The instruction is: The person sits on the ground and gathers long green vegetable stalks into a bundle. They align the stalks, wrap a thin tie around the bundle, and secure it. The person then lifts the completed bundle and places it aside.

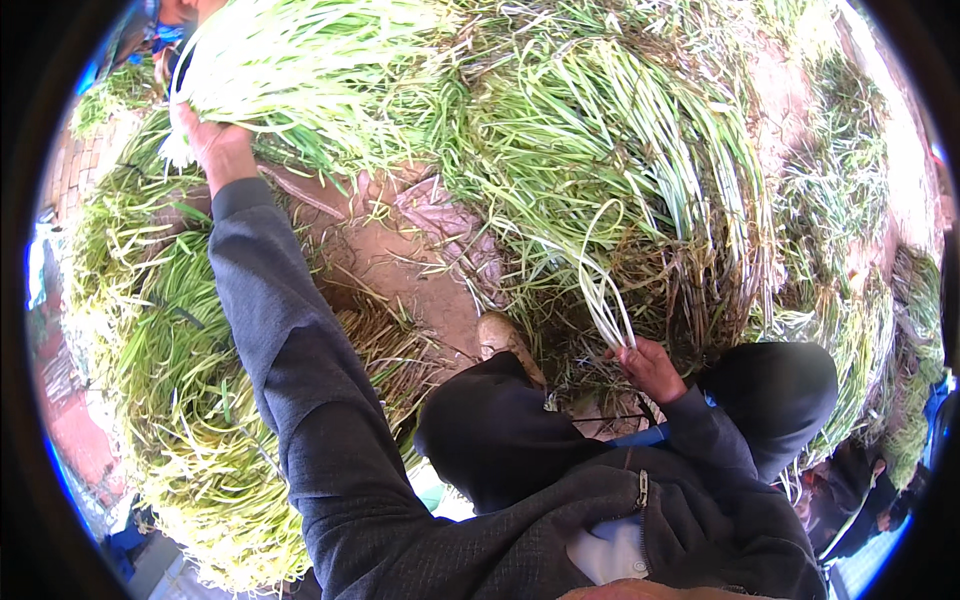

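Note:
My left hand is stretched out to the upper left, at the white stem ends of long green leafy stalks, perhaps garlic or chive greens. The pale leaves spread rightwards from it; glare and the back of the hand hide its fingers. Near my knees, my right hand grips a few thin pale stalks between thumb and fingers, their upper part bent into a loop. Beyond it lies a large heap of similar greens, with brownish lower ends at its right.
More greens are piled along the left. A pinkish cloth lies on bare brown soil ahead of my muddy shoe. Part of another person shows at the upper left edge, and dark clothing at the lower right.

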{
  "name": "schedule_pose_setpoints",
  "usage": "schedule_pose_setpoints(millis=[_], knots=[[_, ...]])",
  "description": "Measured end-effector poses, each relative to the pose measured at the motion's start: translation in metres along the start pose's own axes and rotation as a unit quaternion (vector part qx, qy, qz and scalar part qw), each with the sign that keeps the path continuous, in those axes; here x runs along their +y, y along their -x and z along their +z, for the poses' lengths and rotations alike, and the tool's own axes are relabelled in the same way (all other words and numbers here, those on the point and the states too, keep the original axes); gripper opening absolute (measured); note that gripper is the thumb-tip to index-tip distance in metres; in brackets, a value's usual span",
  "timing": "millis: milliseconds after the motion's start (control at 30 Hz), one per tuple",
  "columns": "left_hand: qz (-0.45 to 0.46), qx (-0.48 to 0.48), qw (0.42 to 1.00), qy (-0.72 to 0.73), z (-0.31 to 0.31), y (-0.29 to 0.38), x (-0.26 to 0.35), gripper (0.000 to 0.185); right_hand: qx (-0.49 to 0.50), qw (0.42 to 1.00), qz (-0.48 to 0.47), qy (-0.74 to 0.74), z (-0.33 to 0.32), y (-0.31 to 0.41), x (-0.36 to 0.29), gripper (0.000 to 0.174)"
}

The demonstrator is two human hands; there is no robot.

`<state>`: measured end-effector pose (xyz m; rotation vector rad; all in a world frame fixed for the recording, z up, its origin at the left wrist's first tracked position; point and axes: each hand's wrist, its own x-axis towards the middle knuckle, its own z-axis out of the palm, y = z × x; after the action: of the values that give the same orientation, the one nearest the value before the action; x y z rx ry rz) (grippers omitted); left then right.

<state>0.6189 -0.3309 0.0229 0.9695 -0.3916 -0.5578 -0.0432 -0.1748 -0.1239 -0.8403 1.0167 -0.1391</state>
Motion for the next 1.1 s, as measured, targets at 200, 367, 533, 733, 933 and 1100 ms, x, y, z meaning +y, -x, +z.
schedule_pose_setpoints(millis=[200,367,533,733,933,1100], knots=[[0.005,0.055,0.998,-0.002,-0.023,0.006,-0.013,0.066,-0.005,0.999,-0.032,0.011,-0.002,-0.002,0.005,0.029],[-0.009,0.011,0.993,0.119,-0.042,0.015,-0.016,0.067,0.005,1.000,-0.015,0.026,-0.002,-0.002,0.005,0.023],[0.035,0.004,0.990,0.138,-0.038,0.065,-0.014,0.066,0.007,0.999,-0.036,0.034,0.000,-0.002,-0.002,0.033],[0.032,0.019,0.999,0.003,-0.008,0.152,0.018,0.074,0.010,0.992,-0.109,0.057,-0.002,0.008,-0.022,0.024],[0.031,0.012,0.999,0.024,0.008,0.218,0.059,0.072,0.066,0.943,-0.158,0.285,-0.020,0.024,-0.067,0.024],[0.042,0.007,0.999,0.011,0.021,0.274,0.089,0.073,0.093,0.857,-0.227,0.453,-0.069,0.048,-0.122,0.030]])
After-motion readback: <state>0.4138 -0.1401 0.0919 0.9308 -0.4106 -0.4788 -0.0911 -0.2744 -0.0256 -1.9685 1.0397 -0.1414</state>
